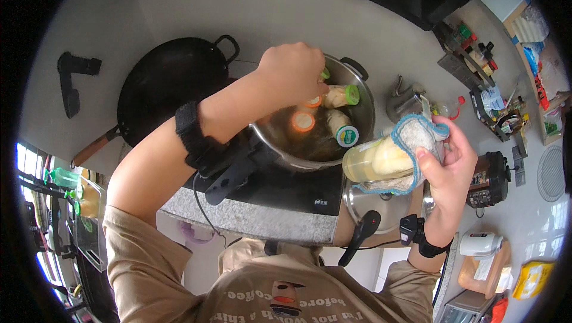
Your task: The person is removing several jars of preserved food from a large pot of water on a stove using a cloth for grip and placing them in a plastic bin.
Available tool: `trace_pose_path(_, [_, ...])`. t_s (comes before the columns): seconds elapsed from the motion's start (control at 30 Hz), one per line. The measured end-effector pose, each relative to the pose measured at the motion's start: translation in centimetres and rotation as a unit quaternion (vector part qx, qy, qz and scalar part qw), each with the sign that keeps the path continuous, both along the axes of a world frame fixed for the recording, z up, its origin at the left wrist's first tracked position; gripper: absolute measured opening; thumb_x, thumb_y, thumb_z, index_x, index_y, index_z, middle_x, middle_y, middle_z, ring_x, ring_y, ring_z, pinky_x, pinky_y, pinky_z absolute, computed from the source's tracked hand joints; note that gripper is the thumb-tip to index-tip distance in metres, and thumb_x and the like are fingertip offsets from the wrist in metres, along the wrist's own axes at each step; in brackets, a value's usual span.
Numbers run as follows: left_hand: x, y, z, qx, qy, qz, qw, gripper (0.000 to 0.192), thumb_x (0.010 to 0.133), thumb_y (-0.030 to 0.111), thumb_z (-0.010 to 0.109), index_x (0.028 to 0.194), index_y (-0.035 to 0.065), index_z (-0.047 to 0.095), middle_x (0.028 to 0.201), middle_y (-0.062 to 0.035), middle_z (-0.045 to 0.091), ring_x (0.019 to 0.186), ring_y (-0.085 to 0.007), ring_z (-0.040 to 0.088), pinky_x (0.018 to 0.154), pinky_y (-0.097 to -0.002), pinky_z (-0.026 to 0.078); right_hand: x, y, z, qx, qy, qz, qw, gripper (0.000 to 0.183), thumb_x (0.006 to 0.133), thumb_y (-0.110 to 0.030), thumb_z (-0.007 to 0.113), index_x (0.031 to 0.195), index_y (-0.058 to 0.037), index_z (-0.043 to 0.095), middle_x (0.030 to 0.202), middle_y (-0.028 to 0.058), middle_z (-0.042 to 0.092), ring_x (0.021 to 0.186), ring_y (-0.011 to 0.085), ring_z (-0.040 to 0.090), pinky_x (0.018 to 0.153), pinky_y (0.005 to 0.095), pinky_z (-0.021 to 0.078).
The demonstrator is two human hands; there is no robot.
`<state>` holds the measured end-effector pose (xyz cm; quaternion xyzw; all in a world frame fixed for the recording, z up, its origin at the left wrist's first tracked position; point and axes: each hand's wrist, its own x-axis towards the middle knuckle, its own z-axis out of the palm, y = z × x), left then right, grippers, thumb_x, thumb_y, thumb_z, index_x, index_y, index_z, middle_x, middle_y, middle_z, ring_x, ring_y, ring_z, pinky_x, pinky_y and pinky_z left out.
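My right hand holds a glass jar of pale chunks in liquid, gripped through a white cloth with blue edging. The jar lies tilted on its side, its bare end towards the left, and the cloth hides its other end. Over the stainless steel pot, my left hand is curled, back of the hand up. Its fingers are mostly hidden, so I cannot tell whether they grip anything. Inside the pot, several jars stand or lean in liquid, among them an orange-lidded jar and a green-lidded jar.
A black wok sits left of the pot on the black cooktop. In front at right lies a steel lid with a black long handle. A metal kettle stands behind my right hand. A cable hangs beside my left wrist.
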<state>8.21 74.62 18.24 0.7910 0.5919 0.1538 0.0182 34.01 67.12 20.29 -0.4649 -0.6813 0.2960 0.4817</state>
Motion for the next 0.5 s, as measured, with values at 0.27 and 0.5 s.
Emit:
trace_pose_path(0.27, [-2.0, -6.4, 1.9, 0.012, -0.074, -0.048, 0.996, 0.025, 0.072, 0.029, 0.068, 0.065, 0.0056, 0.065, 0.061, -0.0098, 0.062, 0.059, -0.0263, 0.062, 0.057, -0.0341, 0.050, -3.0, -1.9, 0.8, 0.003, 0.017, 0.050, 0.999, 0.045, 0.067, 0.002, 0.065, 0.111, 0.0057, 0.054, 0.096, 0.0101, 0.059, 0.087, 0.0139, 0.060, 0.075, 0.0264, 0.0498])
trace_pose_path(0.5, [-6.4, -12.7, 2.4, -0.022, -0.182, -0.057, 0.981, 0.022, 0.072, 0.022, 0.070, 0.067, 0.0015, 0.065, 0.058, -0.0101, 0.059, 0.052, -0.0228, 0.059, 0.052, -0.0285, 0.046, -8.2, -4.8, 1.0, -0.016, 0.023, 0.092, 0.995, 0.044, 0.067, 0.003, 0.065, 0.110, 0.0060, 0.054, 0.096, 0.0086, 0.060, 0.087, 0.0126, 0.059, 0.075, 0.0255, 0.0493])
